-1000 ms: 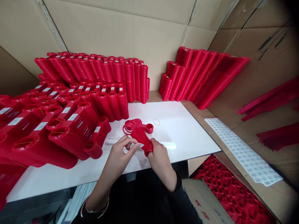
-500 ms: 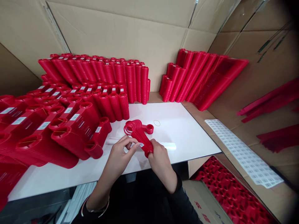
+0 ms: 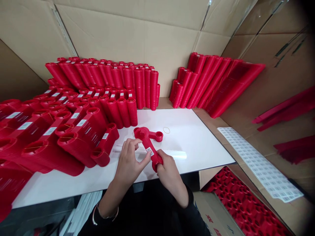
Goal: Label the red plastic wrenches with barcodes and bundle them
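Observation:
A short stack of red pieces with a ring at each end (image 3: pixel 148 143) is held over the white board. My right hand (image 3: pixel 170 172) is closed on its near end. A small white barcode label lies on its middle. My left hand (image 3: pixel 130 159) is beside the stack, thumb and fingers spread apart, with the thumb tip near the label. Behind it another small red piece (image 3: pixel 159 136) lies on the board, partly covered by the stack. A thin rubber band (image 3: pixel 166 130) rests to the right of that piece.
Banded, labelled red stacks (image 3: pixel 76 131) crowd the left and back; taller red stacks (image 3: pixel 209 82) lean at the back right. A barcode label sheet (image 3: pixel 258 164) lies at the right. Below it, a carton holds many red pieces (image 3: pixel 238 196). The white board (image 3: pixel 206 141) spans the middle.
The stack's pieces, fanned out before, now line up more closely. My left thumb and fingers have opened away from the label, which now lies flat on the stack. The view has shifted slightly.

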